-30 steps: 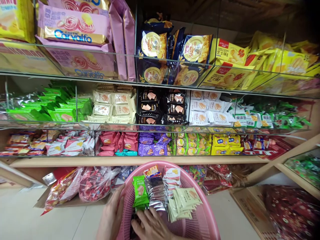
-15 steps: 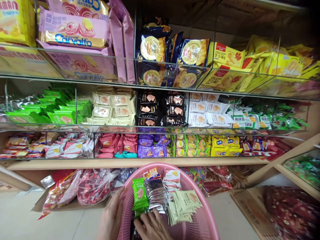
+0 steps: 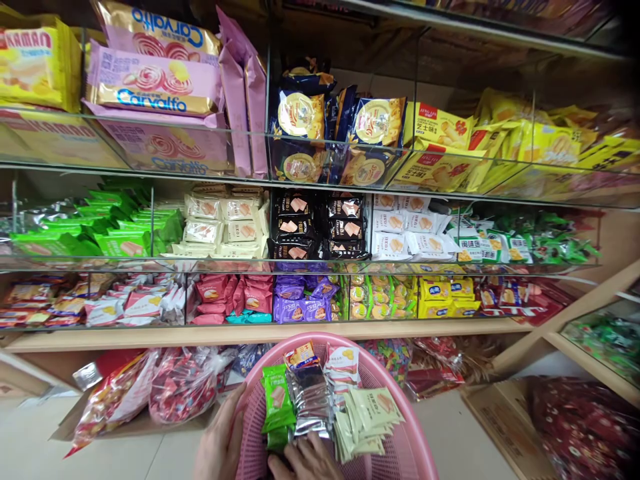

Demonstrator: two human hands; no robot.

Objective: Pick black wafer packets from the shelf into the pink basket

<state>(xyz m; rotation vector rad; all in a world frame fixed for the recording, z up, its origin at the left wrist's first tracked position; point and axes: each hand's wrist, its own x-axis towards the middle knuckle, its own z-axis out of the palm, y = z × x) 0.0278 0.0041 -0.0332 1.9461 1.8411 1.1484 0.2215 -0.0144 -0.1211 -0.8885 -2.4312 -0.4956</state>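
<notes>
a pink basket (image 3: 400, 440) sits low in the middle of the view, in front of a wooden shelf edge. the left hand (image 3: 220, 443) grips its left rim, fingers curled over the edge. the right hand (image 3: 303, 460) lies inside the basket at the bottom of the picture, fingers spread on the snack packets; whether it pinches one cannot be told. in the basket lie green wafer packets (image 3: 275, 407), silver foil packets (image 3: 311, 403), pale green packets (image 3: 373, 413), a white and red packet (image 3: 343, 363) and a small orange one (image 3: 301, 355); their print is too small to read. on the top shelf, pink boxes (image 3: 150, 87) read "carvalfo", and a yellow box (image 3: 35, 60) at the far left shows "kaman", its start cut off. beside them stand dark blue biscuit bags (image 3: 303, 117) and yellow packs (image 3: 440, 127) with a red label too small to read. the middle shelf holds green packs (image 3: 120, 230), cream ones (image 3: 220, 223), black ones (image 3: 315, 223) and white ones (image 3: 405, 230).
</notes>
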